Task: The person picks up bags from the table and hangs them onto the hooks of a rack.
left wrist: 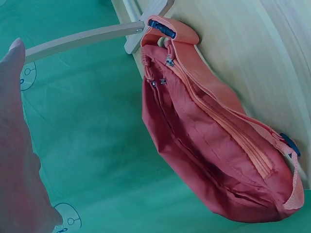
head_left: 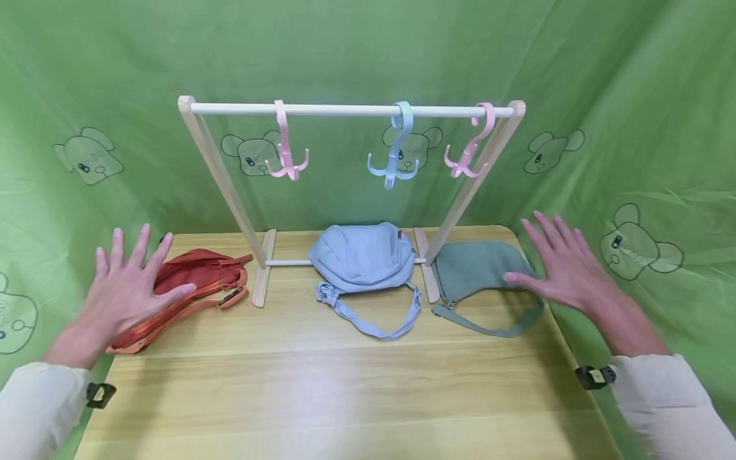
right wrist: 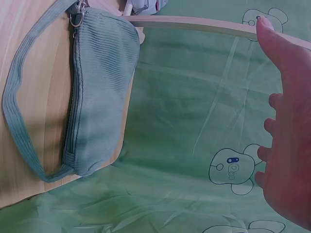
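My left hand (head_left: 129, 284), fingers spread and holding nothing, hovers over the left part of a red bag (head_left: 198, 271) with orange straps. In the left wrist view the whole red bag (left wrist: 209, 131) shows, with its zips and a dark buckle. On the other side my right hand (head_left: 566, 268) is spread too, its thumb overlapping a grey-green corduroy shoulder bag (head_left: 480, 265) in the head view. The right wrist view shows that bag (right wrist: 104, 87) lying flat with its strap looped out. Between them a light blue bag (head_left: 365, 255) rests with its strap toward me.
A wooden rack stands at the back with a white top rail (head_left: 345, 110). From it hang a pink hook (head_left: 285, 144), a blue hook (head_left: 397, 147) and another pink hook (head_left: 471, 144). Green printed cloth (head_left: 345, 57) surrounds the wooden table (head_left: 345, 396).
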`<state>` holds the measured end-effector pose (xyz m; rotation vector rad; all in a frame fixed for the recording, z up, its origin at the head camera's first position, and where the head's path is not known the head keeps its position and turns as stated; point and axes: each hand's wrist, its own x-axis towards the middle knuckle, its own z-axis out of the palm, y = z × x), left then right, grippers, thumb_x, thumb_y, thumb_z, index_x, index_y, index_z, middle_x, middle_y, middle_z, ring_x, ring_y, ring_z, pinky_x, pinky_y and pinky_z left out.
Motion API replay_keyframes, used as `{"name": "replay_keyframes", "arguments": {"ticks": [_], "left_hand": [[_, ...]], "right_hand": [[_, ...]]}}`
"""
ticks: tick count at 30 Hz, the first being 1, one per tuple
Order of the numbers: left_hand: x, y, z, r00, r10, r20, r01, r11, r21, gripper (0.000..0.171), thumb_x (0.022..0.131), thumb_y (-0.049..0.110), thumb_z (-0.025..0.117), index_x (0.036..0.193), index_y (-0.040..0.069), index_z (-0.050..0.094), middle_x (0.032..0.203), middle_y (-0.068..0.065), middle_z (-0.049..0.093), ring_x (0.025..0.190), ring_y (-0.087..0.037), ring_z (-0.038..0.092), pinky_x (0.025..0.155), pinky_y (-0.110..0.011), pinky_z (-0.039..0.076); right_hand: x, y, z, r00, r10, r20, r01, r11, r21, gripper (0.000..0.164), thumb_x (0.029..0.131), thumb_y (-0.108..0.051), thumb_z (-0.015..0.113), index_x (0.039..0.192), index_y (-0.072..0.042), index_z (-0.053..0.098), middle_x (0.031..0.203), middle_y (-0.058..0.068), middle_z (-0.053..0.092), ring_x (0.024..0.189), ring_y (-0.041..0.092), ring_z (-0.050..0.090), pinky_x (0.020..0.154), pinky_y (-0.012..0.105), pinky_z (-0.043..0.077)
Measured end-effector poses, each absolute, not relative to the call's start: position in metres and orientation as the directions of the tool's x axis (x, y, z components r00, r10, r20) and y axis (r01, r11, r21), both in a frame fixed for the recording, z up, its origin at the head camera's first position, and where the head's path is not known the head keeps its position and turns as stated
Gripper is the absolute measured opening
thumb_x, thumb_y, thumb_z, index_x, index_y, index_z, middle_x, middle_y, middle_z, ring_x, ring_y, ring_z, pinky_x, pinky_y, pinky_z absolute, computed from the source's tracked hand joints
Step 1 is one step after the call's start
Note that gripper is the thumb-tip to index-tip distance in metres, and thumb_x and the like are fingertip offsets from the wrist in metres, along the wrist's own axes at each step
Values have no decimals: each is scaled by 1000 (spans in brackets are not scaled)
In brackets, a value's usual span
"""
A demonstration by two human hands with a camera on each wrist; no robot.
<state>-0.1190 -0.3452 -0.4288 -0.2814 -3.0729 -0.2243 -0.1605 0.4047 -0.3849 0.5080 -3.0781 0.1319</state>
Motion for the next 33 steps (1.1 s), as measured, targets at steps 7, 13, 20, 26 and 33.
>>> {"name": "replay_keyframes", "arguments": {"ticks": [7,13,20,26,33], "left_hand": [[-120,-344,-431,-982,181,52,187,973,134,106,92,71,58,168,25,1,175,-17,-11,154,-51,-27,116,-84,-8],[-120,-341,-433,-981,185,67,193,971,140,107,91,71,59,168,23,3,175,-17,-9,155,-50,-26,117,-83,-10],[-118,-338,-434,-978,187,90,199,967,158,105,92,69,60,168,23,5,175,-16,-8,155,-49,-25,118,-80,-13],[-119,-335,-434,-980,179,85,191,970,150,106,90,71,60,168,21,8,175,-18,-4,158,-49,-19,119,-81,-8],[-120,-331,-434,-980,180,81,191,970,151,107,90,73,59,168,21,7,176,-16,-8,158,-50,-17,121,-78,-10]], "right_hand": [[-161,400,-388,-942,-334,35,-335,939,-78,111,90,-62,68,168,-17,3,176,13,-8,160,50,-4,124,74,-6],[-162,395,-389,-941,-336,35,-338,938,-79,112,89,-64,68,168,-19,3,176,12,-7,160,51,-1,124,75,-3],[-162,391,-391,-935,-351,45,-354,932,-79,112,87,-63,70,168,-17,6,176,14,-2,159,51,6,124,76,6],[-163,388,-392,-923,-378,72,-383,921,-75,110,87,-62,71,168,-16,12,176,15,4,159,50,13,123,75,13],[-163,385,-393,-908,-408,97,-415,907,-76,109,86,-60,73,167,-15,16,175,18,11,157,51,19,122,75,16]]}}
